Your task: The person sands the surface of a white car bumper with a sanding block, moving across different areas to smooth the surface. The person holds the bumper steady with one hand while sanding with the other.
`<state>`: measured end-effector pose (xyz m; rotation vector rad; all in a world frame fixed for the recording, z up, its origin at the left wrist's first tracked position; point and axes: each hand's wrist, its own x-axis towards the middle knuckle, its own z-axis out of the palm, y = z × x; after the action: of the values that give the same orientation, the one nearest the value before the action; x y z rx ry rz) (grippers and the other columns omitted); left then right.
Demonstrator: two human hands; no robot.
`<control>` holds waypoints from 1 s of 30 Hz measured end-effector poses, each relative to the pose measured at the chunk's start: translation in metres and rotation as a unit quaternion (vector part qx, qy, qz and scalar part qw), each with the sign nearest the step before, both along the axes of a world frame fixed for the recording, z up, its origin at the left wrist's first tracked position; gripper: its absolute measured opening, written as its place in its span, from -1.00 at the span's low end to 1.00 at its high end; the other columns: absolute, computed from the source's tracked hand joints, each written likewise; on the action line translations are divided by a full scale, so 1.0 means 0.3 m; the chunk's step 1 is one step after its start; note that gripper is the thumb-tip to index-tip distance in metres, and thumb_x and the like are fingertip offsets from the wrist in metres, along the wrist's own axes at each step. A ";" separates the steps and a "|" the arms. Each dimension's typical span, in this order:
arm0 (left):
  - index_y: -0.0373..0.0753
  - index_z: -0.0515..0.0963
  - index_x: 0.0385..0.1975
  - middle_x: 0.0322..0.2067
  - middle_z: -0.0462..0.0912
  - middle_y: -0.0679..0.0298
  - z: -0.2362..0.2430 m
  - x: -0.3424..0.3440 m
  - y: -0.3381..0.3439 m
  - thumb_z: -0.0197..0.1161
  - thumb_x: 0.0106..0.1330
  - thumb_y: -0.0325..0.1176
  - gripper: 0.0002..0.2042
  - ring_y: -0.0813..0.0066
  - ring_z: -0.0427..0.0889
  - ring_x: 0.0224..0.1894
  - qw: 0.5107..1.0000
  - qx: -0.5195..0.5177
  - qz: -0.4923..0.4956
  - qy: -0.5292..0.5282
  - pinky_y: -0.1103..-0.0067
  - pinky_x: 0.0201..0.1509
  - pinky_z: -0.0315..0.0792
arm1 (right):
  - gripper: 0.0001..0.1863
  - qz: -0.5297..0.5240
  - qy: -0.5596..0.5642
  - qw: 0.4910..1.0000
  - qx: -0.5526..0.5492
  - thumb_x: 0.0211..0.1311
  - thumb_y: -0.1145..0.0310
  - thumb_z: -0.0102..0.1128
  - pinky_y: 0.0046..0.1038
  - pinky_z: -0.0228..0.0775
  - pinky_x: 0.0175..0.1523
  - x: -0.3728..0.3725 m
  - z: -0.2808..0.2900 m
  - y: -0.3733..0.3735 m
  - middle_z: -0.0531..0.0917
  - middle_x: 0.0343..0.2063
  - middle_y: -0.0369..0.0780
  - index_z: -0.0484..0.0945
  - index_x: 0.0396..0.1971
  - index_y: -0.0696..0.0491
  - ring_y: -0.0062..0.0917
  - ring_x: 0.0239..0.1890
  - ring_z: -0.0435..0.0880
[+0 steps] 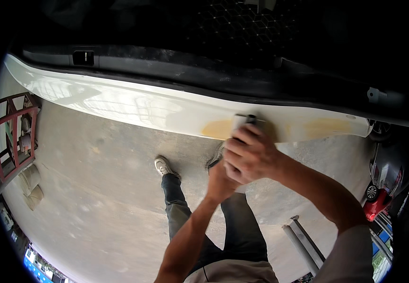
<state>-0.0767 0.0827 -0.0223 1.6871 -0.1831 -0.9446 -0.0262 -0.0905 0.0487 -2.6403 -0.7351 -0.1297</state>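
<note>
Both my hands are together on a sanding block (240, 120), pressed to the white car sill panel (166, 111). My right hand (251, 153) is wrapped round the block, its fingers curled near a dark knob at the far end. Just below, my left hand (223, 178) is closed at the block's near end, its fingers mostly hidden behind the right hand. Tan-yellow filler patches mark the panel: one patch (217, 128) lies left of the block, another patch (328, 127) farther right. The block's working face is hidden, and the hands are slightly blurred.
Black door-sill trim (176, 66) runs above the panel. A dark red metal frame rack (13, 132) stands at left on the concrete floor (96, 188), near folded sacks (30, 181). Metal tubes (303, 245) lie at lower right. Other vehicles, including a red car (376, 205), stand at right.
</note>
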 end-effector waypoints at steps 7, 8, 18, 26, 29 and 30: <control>-0.29 0.58 -0.17 -0.28 0.71 -0.06 0.071 -0.011 -0.027 0.52 0.09 -0.24 -0.62 -0.23 0.66 -0.13 1.000 0.020 0.016 -0.001 0.26 -0.14 0.56 | -0.85 0.011 0.021 1.000 -0.004 -0.05 0.27 0.36 -0.28 0.45 0.00 -0.029 0.011 -0.004 0.58 -0.41 -0.29 0.61 -0.57 0.00 -0.39 -0.24 0.55; -0.28 0.58 -0.16 -0.27 0.71 -0.06 0.070 -0.034 -0.076 0.52 0.09 -0.25 -0.62 -0.23 0.66 -0.13 1.000 0.003 0.015 0.012 0.25 -0.14 0.56 | -0.85 0.014 0.026 0.999 -0.020 -0.08 0.28 0.35 -0.27 0.44 -0.01 -0.036 0.040 -0.041 0.58 -0.42 -0.28 0.61 -0.57 0.01 -0.39 -0.24 0.55; -0.25 0.57 -0.10 -0.24 0.71 -0.09 0.015 -0.012 0.031 0.57 0.06 -0.22 -0.55 -0.20 0.68 -0.14 0.998 0.031 -0.035 -0.038 0.22 -0.16 0.57 | -0.88 -0.023 -0.005 1.000 -0.001 -0.07 0.32 0.32 -0.32 0.43 -0.05 -0.040 0.003 0.032 0.59 -0.40 -0.30 0.58 -0.58 0.02 -0.38 -0.24 0.57; -0.21 0.62 -0.22 -0.36 0.74 0.03 0.012 0.135 0.165 0.48 0.14 -0.24 -0.72 -0.12 0.71 -0.24 0.996 0.058 -0.051 -0.046 0.26 -0.24 0.58 | -0.92 -0.052 -0.038 0.996 0.061 -0.13 0.38 0.28 -0.32 0.44 -0.11 0.044 -0.081 0.189 0.60 -0.44 -0.32 0.55 -0.61 0.01 -0.38 -0.29 0.60; -0.22 0.60 -0.19 -0.34 0.74 0.02 0.033 0.006 0.032 0.50 0.09 -0.25 -0.67 -0.14 0.72 -0.23 0.999 0.023 0.002 -0.047 0.24 -0.22 0.58 | -0.89 -0.040 0.001 0.999 -0.005 -0.14 0.34 0.33 -0.33 0.45 -0.04 -0.017 -0.005 0.066 0.55 -0.48 -0.32 0.56 -0.62 0.00 -0.39 -0.26 0.56; -0.22 0.59 -0.20 -0.34 0.73 0.00 0.021 -0.015 0.003 0.51 0.08 -0.25 -0.66 -0.16 0.71 -0.23 0.998 0.012 0.026 -0.063 0.23 -0.20 0.58 | -0.91 -0.039 0.007 0.998 -0.039 -0.15 0.36 0.32 -0.35 0.43 -0.04 -0.044 0.039 0.014 0.57 -0.48 -0.32 0.59 -0.62 0.01 -0.41 -0.26 0.58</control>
<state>-0.0812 0.0835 -0.0160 1.7671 -0.2121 -0.8044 -0.0395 -0.0863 0.0605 -2.7423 -0.6449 -0.1051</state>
